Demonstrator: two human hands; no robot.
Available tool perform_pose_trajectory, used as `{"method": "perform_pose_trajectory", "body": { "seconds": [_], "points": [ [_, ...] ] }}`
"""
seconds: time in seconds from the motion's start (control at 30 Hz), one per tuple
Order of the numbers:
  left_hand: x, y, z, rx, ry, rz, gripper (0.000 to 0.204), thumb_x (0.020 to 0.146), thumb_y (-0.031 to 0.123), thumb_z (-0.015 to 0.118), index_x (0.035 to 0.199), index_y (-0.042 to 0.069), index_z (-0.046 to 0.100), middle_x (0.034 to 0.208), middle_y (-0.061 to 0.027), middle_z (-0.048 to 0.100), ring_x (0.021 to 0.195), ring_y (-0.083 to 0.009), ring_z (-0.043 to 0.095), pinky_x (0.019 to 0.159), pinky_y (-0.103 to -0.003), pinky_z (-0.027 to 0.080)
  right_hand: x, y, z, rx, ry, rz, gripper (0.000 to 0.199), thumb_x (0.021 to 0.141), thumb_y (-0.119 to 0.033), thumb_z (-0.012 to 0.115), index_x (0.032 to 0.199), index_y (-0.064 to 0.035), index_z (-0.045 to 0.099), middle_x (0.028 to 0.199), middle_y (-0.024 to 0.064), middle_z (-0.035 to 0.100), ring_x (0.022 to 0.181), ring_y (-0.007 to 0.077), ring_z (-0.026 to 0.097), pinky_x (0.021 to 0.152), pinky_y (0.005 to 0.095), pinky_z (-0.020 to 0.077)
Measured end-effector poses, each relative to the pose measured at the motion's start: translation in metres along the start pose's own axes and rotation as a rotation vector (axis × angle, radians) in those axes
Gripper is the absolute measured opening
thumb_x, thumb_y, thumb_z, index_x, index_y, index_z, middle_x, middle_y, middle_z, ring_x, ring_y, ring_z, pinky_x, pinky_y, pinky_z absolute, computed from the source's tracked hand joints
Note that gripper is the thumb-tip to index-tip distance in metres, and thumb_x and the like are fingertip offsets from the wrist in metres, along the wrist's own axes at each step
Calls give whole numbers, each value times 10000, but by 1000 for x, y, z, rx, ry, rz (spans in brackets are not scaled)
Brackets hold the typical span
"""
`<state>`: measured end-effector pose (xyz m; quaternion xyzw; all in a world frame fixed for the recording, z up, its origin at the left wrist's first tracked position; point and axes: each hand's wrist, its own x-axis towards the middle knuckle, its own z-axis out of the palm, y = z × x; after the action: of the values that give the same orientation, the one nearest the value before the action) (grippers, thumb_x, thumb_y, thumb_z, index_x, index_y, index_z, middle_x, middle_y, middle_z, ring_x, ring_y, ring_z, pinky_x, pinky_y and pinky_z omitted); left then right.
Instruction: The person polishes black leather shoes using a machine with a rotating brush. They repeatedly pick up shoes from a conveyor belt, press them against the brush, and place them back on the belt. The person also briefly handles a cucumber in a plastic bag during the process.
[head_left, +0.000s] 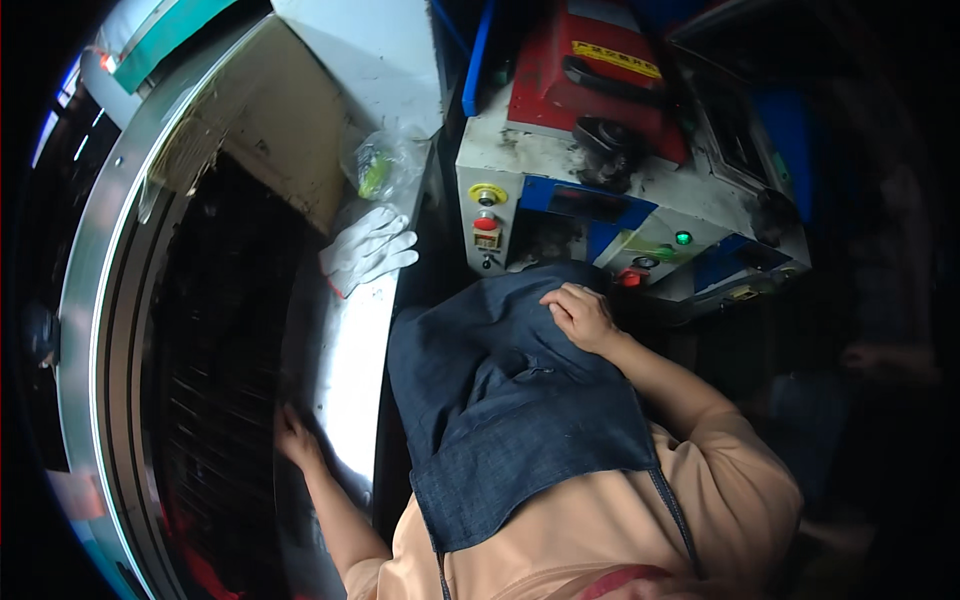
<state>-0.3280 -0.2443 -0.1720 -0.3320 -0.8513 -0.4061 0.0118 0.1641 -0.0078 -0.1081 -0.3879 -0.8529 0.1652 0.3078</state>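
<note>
"Left grip (293, 440) first: what does it hold?"

"I can't tell. Its fingers are dim and blurry, so I don't know if it is wide or narrow. It is at the edge of the shiny tabletop (348, 370), next to a big dark patch (220, 300)."

"And the right grip (580, 315)?"

"It rests on the blue apron (520, 430). The fingers are bent a little. I can't tell if they pinch the cloth."

"Where is the apron?"

"It covers the person's lap and tummy, over a tan shirt (590, 510)."

"What is on the tabletop?"

"A white glove (370, 250) lies on it, farther out than the left grip. Its fingers point to the right. Just past it is a clear bag (405, 155) with something green (375, 175) inside."

"What is in front of the person?"

"A machine (720, 205), pale with blue parts. A red box (545, 95) sits on top. Its front has a red button (486, 222) at the left. A green light (683, 238) glows farther right."
</note>
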Motion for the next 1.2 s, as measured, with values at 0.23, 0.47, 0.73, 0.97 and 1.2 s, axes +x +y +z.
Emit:
{"method": "perform_pose_trajectory", "body": {
  "seconds": [0.23,0.47,0.73,0.97,1.2],
  "points": [
    [-4,-16,-2,52,112,87,244,998,47,476,1198,-25,597,1161,-223,614,1066,-331,602,937,-401,480,-3,5,-6,20,23,8,65,877,-108,634,939,-92,646,872,75,658,814,293,661,725,391,535],
    [-2,-13,-4,206,120,111,322,870,-79,435,1142,-36,602,1141,-226,539,1067,-385,554,947,-440,464,-4,6,-9,35,17,26,57,879,-109,629,931,-91,643,869,76,656,811,288,662,723,394,536],
    [-1,-16,-3,164,132,93,322,862,-80,427,1118,-23,613,1124,-223,541,1056,-377,557,929,-450,460,-4,7,-8,33,34,-6,52,872,-105,631,920,-86,635,865,77,655,808,293,661,718,396,535],
    [-1,-9,-6,197,136,105,339,894,-58,430,1187,-31,597,1152,-225,594,1059,-376,572,933,-443,464,-5,9,-8,22,36,-17,78,870,-114,644,944,-90,645,849,81,651,792,285,658,722,386,536],
    [-1,-23,-1,65,184,41,290,1002,55,466,1250,-50,572,1150,-223,630,1038,-315,617,919,-381,485,52,-24,-82,392,38,57,173,891,-56,660,1060,-33,684,798,47,663,690,99,618,619,263,495]
  ]
}}
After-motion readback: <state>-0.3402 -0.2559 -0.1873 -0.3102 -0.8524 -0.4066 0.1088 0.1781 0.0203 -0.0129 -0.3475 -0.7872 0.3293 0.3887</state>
